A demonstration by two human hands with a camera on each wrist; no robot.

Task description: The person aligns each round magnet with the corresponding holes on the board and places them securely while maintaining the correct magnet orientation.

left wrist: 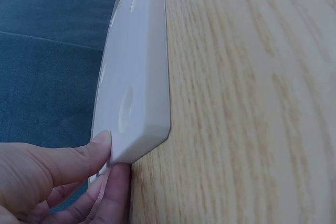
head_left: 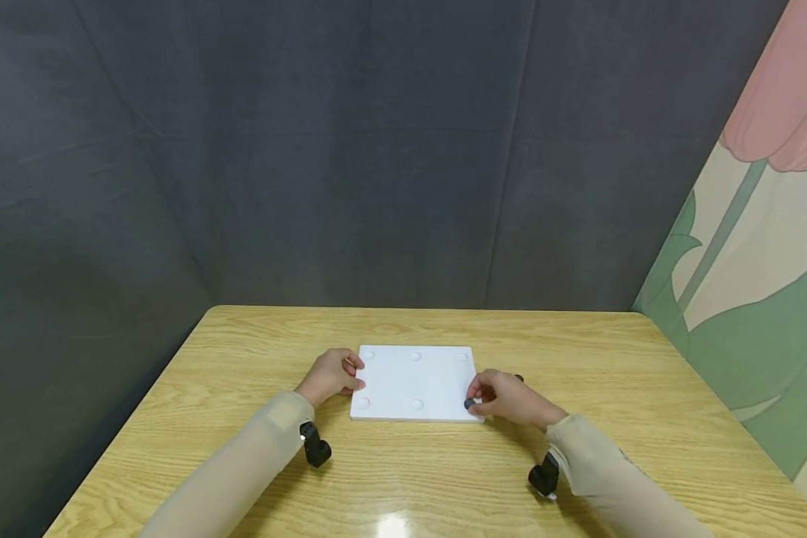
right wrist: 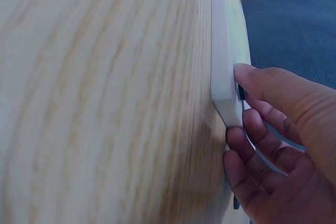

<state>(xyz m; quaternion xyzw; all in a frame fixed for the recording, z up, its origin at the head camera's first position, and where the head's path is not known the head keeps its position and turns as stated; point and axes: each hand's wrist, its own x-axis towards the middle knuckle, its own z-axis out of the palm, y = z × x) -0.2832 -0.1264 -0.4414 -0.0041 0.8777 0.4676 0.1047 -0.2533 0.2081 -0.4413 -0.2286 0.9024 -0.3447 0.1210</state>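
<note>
A white rectangular board (head_left: 413, 381) with shallow round recesses lies flat on the table. My left hand (head_left: 334, 373) holds its left edge; in the left wrist view the thumb (left wrist: 97, 150) lies against the top face and the fingers against the side. At the near right corner my right hand (head_left: 507, 396) pinches a small dark disc (head_left: 470, 403) between thumb and index finger. In the right wrist view that disc (right wrist: 241, 92) stands on edge at the board's surface, and the other fingers rest by the board's side. Whatever lies under the disc is hidden.
Just beyond the right hand another small dark piece (head_left: 518, 378) shows on the wooden table (head_left: 276, 336), partly covered by the hand. A dark cloth (head_left: 350, 164) hangs behind the table's far edge. A patterned wall (head_left: 767, 284) stands to the right.
</note>
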